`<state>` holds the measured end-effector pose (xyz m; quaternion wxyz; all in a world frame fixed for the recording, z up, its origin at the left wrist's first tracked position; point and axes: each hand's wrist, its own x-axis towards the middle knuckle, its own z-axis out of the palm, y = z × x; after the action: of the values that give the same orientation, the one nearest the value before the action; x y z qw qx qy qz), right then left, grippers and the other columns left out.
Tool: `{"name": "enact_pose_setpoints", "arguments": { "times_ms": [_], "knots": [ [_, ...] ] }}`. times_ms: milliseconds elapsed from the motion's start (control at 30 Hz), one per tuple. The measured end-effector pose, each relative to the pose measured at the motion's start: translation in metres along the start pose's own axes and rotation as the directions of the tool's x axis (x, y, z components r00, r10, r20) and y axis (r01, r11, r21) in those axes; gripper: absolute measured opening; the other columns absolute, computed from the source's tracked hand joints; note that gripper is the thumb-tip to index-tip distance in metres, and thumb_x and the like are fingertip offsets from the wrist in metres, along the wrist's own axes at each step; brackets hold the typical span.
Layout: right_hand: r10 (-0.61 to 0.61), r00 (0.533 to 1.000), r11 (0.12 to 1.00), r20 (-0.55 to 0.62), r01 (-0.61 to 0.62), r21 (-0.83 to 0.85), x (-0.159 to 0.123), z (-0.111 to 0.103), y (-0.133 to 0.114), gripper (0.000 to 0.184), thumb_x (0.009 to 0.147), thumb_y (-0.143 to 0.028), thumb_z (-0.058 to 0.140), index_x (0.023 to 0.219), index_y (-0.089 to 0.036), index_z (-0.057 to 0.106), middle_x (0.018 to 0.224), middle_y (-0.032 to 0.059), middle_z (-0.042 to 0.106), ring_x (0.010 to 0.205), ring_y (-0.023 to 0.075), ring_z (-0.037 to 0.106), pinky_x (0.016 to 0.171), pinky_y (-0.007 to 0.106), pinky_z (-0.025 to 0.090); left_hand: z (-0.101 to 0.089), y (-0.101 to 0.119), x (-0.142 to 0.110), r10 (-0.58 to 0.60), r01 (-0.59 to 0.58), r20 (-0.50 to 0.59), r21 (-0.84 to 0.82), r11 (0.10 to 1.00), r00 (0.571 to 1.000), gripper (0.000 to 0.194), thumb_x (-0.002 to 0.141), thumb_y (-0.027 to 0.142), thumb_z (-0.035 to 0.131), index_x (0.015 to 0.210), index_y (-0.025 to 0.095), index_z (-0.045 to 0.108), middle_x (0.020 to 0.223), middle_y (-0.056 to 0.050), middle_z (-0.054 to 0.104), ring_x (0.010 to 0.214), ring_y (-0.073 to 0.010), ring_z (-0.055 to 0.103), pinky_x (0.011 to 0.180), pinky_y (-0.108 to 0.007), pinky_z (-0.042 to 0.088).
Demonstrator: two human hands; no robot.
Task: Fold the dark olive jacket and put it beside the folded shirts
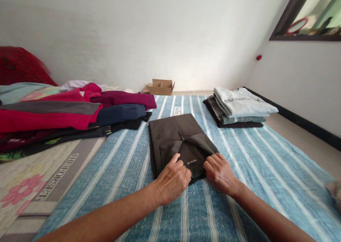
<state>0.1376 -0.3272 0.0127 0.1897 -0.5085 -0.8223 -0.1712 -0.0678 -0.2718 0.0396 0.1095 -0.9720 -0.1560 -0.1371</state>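
Observation:
A dark brown garment with a zip down its middle [170,128] lies folded into a flat rectangle on the blue striped sheet [128,167]. Small pale size print shows inside its opening. My left hand [173,176] is closed at the near edge of the garment, fingers curled over the cloth, with the thumb side toward the zip. My right hand [220,172] pinches the near right corner of the same garment. Part of the near edge is hidden behind both hands.
Unfolded clothes [80,110] lie heaped at the left. A stack of folded clothes [241,107] sits at the right. A small cardboard box [161,89] stands by the back wall, and a red bundle [21,68] is at the far left.

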Motion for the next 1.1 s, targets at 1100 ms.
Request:
{"name": "enact_pose_setpoints", "arguments": {
  "times_ms": [1100],
  "knots": [
    [-0.121,0.992,0.992,-0.023,0.121,0.022,0.0,0.006,-0.013,0.03,0.092,-0.008,0.03,0.071,-0.018,0.049,0.076,0.006,0.049,0.067,0.0186,0.038,0.058,0.032,0.027,0.001,0.008,-0.014,-0.118,0.124,-0.142,0.029,0.992,0.983,0.026,0.085,0.003,0.035,0.065,0.019,0.044,0.064,-0.001,0.044,0.066,-0.0173,0.041,0.101,-0.055,0.03]
  ]
}}
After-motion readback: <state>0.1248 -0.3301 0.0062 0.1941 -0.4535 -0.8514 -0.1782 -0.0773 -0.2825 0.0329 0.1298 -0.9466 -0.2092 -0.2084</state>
